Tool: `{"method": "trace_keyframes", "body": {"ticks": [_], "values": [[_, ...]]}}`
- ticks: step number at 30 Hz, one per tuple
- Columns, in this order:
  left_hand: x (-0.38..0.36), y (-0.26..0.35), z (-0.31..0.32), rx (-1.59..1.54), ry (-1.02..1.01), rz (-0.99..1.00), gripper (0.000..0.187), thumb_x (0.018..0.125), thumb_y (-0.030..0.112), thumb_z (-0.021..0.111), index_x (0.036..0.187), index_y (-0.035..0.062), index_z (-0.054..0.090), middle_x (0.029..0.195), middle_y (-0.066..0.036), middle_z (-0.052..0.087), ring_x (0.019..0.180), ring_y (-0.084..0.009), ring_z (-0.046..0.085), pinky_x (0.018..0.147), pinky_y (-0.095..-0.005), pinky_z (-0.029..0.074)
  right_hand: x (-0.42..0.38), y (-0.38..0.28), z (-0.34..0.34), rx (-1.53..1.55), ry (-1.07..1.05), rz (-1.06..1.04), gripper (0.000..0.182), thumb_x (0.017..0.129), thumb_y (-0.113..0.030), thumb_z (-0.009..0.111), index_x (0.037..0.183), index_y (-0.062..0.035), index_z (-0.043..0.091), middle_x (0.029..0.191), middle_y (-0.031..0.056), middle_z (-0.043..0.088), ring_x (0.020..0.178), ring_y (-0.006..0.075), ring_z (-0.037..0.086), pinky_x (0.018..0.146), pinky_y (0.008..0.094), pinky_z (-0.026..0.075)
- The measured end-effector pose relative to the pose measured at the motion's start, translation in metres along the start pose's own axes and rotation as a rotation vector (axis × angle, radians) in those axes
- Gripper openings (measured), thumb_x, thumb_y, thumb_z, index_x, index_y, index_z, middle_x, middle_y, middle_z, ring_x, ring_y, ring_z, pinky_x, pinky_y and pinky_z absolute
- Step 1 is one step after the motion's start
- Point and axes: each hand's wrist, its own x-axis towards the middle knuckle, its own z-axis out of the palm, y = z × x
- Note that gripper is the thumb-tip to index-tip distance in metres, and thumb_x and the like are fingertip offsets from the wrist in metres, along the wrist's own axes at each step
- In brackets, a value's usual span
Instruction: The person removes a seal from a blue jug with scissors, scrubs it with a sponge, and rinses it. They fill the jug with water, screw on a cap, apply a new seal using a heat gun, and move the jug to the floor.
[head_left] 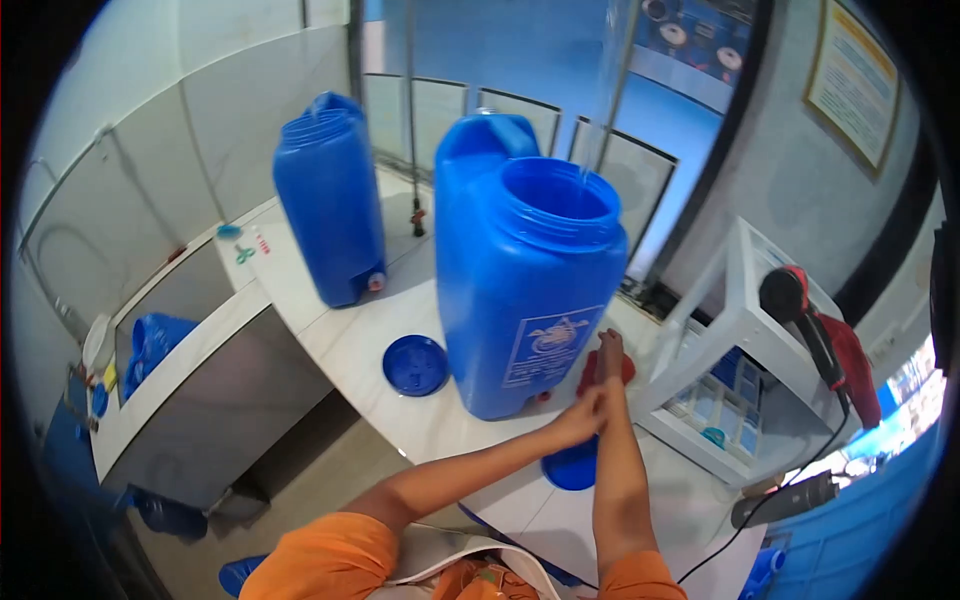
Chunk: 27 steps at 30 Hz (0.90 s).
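Note:
A large blue jug [490, 310] stands uncapped on the white counter [350, 350], with a printed label on its front. A clear stream [596, 120], looking like water, falls into its wide mouth. My left hand [578, 420] is closed against my right wrist, in front of the jug. Beyond it, my right hand [609, 352] is beside the jug's lower right side, over a red cloth [624, 371]. How its fingers sit on the cloth is not clear. One blue lid [415, 365] lies left of the jug; a blue round piece [570, 468] lies below my hands.
A second blue jug [330, 210] stands at the back left. On the right are a white rack [700, 390], a red-and-black hair dryer [800, 310] with a hanging cord, and a black cylinder [785, 500]. Glass [500, 50] rises behind the counter.

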Motion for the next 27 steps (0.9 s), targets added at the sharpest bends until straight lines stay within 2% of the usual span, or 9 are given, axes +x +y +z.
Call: {"method": "trace_keyframes", "body": {"ticks": [3,7,10,12,15,17,20,22,27], "values": [[-0.084,0.040,-0.082,0.077,-0.524,-0.084,0.029,0.091,0.015,0.050,0.116,0.0005,0.054,0.102,-0.009,0.063,0.101,-0.0142,0.056,0.088,-0.0293,0.044,-0.069,-0.105,-0.023,-0.047,-0.361,0.147,0.022,0.088,-0.012,0.050,0.104,0.0014,0.056,0.087,0.0073,0.059,0.071,0.0128,0.057,0.062,0.0258,0.047],[-0.174,0.022,-0.219,0.447,-0.001,-0.311,0.031,0.083,0.019,0.061,0.112,0.0072,0.059,0.098,-0.008,0.063,0.090,-0.0188,0.059,0.081,-0.0309,0.047,-0.152,-0.153,-0.068,-0.193,-0.951,0.445,0.026,0.092,-0.017,0.049,0.111,-0.0007,0.053,0.093,0.0081,0.061,0.082,0.0150,0.060,0.073,0.0270,0.051],[-0.188,-0.014,-0.286,0.942,0.224,0.048,0.059,0.076,0.025,0.068,0.125,0.0012,0.046,0.111,-0.019,0.056,0.098,-0.0289,0.056,0.083,-0.0351,0.046,-0.230,-0.171,-0.028,-0.190,-1.351,0.447,0.030,0.094,-0.025,0.048,0.110,-0.0008,0.053,0.093,0.0082,0.062,0.082,0.0148,0.061,0.074,0.0285,0.051],[-0.173,-0.037,-0.316,1.005,0.458,0.232,0.065,0.079,0.034,0.064,0.127,-0.0049,0.041,0.101,-0.025,0.059,0.095,-0.0384,0.056,0.085,-0.0421,0.044,-0.271,-0.161,0.041,-0.208,-1.228,0.326,0.040,0.094,-0.029,0.046,0.121,0.0004,0.047,0.102,0.0119,0.060,0.096,0.0186,0.059,0.081,0.0326,0.049],[-0.134,-0.068,-0.339,0.336,0.469,-0.240,0.063,0.090,0.040,0.048,0.128,-0.0088,0.038,0.104,-0.029,0.057,0.090,-0.0437,0.058,0.081,-0.0441,0.047,-0.290,-0.094,0.144,-0.101,-0.609,0.172,0.052,0.095,-0.031,0.047,0.136,-0.0013,0.033,0.131,0.0168,0.043,0.117,0.0248,0.047,0.091,0.0361,0.045],[-0.117,-0.159,-0.355,1.032,0.457,0.295,0.037,0.092,0.024,0.044,0.120,0.0012,0.049,0.106,-0.024,0.058,0.079,-0.0409,0.059,0.074,-0.0448,0.049,-0.300,-0.110,0.192,-0.009,-0.475,0.300,0.058,0.094,-0.032,0.047,0.139,-0.0023,0.025,0.135,0.0172,0.037,0.121,0.0260,0.042,0.092,0.0386,0.043],[-0.130,-0.103,-0.385,1.036,0.280,-0.140,0.027,0.091,0.018,0.043,0.109,0.0027,0.056,0.102,-0.021,0.059,0.085,-0.0313,0.060,0.074,-0.0382,0.050,-0.310,-0.143,0.243,0.204,-0.344,0.476,0.071,0.092,-0.035,0.048,0.144,-0.0037,0.010,0.142,0.0177,0.028,0.127,0.0272,0.034,0.093,0.0440,0.042],[-0.157,-0.091,-0.428,0.009,0.390,-0.391,0.026,0.094,0.020,0.044,0.105,0.0014,0.057,0.095,-0.011,0.060,0.081,-0.0177,0.057,0.074,-0.0327,0.047,-0.317,-0.152,0.278,0.169,-0.359,0.535,0.074,0.092,-0.038,0.049,0.144,-0.0045,0.008,0.143,0.0173,0.027,0.129,0.0273,0.031,0.094,0.0449,0.041],[-0.208,-0.032,-0.486,-0.494,0.581,-0.205,0.025,0.094,0.025,0.047,0.102,0.0026,0.057,0.091,0.000,0.057,0.083,-0.0097,0.052,0.076,-0.0279,0.043,-0.333,-0.187,0.374,0.317,-0.487,0.528,0.067,0.092,-0.043,0.044,0.142,-0.0058,0.019,0.142,0.0147,0.029,0.130,0.0280,0.031,0.099,0.0496,0.033]]}}
